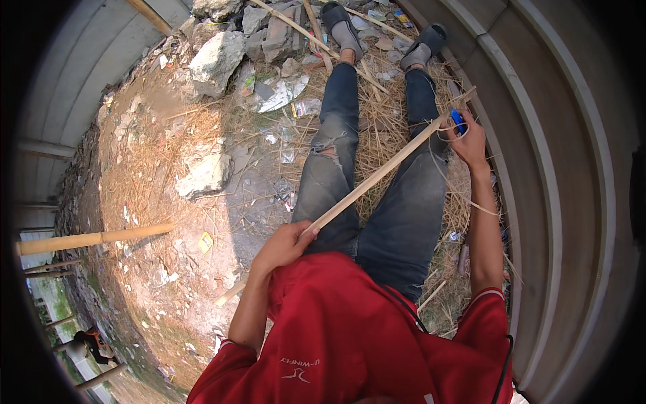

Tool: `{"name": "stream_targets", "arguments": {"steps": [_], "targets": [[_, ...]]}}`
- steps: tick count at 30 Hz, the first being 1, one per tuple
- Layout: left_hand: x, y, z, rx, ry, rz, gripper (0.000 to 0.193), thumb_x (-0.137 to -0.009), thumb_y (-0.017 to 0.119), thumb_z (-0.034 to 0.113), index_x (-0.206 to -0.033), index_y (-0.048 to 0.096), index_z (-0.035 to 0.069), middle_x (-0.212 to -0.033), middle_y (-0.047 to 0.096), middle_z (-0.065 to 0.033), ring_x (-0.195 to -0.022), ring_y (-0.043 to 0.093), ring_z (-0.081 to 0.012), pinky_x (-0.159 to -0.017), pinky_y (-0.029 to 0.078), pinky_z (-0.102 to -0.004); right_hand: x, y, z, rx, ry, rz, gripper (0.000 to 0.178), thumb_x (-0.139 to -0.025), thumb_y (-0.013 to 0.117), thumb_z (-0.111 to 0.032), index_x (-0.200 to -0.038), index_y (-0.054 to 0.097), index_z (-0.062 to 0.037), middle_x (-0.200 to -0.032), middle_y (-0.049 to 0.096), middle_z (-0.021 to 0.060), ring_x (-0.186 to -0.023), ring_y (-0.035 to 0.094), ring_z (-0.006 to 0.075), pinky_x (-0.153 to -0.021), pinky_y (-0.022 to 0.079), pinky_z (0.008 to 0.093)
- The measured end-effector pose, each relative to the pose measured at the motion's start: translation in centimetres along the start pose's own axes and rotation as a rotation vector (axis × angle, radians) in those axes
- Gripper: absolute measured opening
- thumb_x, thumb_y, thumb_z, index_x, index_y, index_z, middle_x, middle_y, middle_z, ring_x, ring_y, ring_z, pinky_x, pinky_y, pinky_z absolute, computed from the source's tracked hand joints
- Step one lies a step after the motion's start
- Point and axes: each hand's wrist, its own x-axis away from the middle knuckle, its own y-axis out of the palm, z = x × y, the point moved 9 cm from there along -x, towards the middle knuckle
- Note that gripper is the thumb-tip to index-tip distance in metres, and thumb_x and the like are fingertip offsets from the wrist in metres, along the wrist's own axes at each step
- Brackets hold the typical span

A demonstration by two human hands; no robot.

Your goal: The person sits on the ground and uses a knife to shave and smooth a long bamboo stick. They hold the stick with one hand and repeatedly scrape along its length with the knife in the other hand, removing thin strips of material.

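Note:
A long pale strip of split bamboo (377,176) slants across my legs, from low on my left to beyond my knees on my right. My left hand (286,244) is closed around it near my lap, and the strip's lower end sticks out past my left forearm. Close to the far end, my right hand (469,143) grips a small blue tool (458,121) against the strip. Its blade or working edge cannot be made out. A thin pale sliver (441,166) curls and hangs beside my right hand.
My outstretched legs (330,172) lie on ground strewn with straw and litter. Broken concrete chunks (217,64) lie beyond on the left. A corrugated wall (538,168) stands close on my right. A bamboo pole (101,238) juts in from the left. Another person (94,345) is far off at lower left.

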Motion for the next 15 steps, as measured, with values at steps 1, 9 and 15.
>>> {"name": "stream_targets", "arguments": {"steps": [1, 9, 15], "targets": [[0.2, -0.2, -0.2, -0.007, -0.002, 0.007, 0.034, -0.107, 0.055, 0.032, -0.098, 0.065, 0.001, -0.065, 0.058, -0.0154, -0.059, 0.056, -0.0268, -0.061, 0.045, -0.0403, -0.1, 0.0, -0.7, 0.013, -0.075, -0.002, 0.043, -0.084, 0.082, -0.032, -0.115, 0.069, -0.0049, -0.09, 0.067, 0.0141, -0.085, 0.07, 0.0341, -0.076, 0.054, 0.0416], [0.9, -1.6, 0.3, -0.058, 0.057, 0.089, 0.033, -0.106, 0.057, 0.032, -0.097, 0.065, 0.001, -0.067, 0.057, -0.0193, -0.059, 0.053, -0.0299, -0.061, 0.044, -0.0418, -0.5, -1.6, -4.7, 0.018, -0.241, 0.014, 0.038, -0.09, 0.077, -0.027, -0.122, 0.068, -0.0087, -0.121, 0.063, 0.014, -0.102, 0.069, 0.0357, -0.084, 0.056, 0.0435], [0.6, -2.2, 0.3, -0.111, 0.017, 0.094, 0.035, -0.105, 0.059, 0.033, -0.095, 0.066, 0.001, -0.063, 0.055, -0.0188, -0.055, 0.052, -0.0299, -0.059, 0.044, -0.0422, -0.3, 0.0, -4.2, 0.031, -0.301, -0.081, 0.034, -0.089, 0.076, -0.023, -0.121, 0.07, -0.0143, -0.127, 0.065, 0.0092, -0.1, 0.071, 0.0366, -0.082, 0.058, 0.0434]]}}
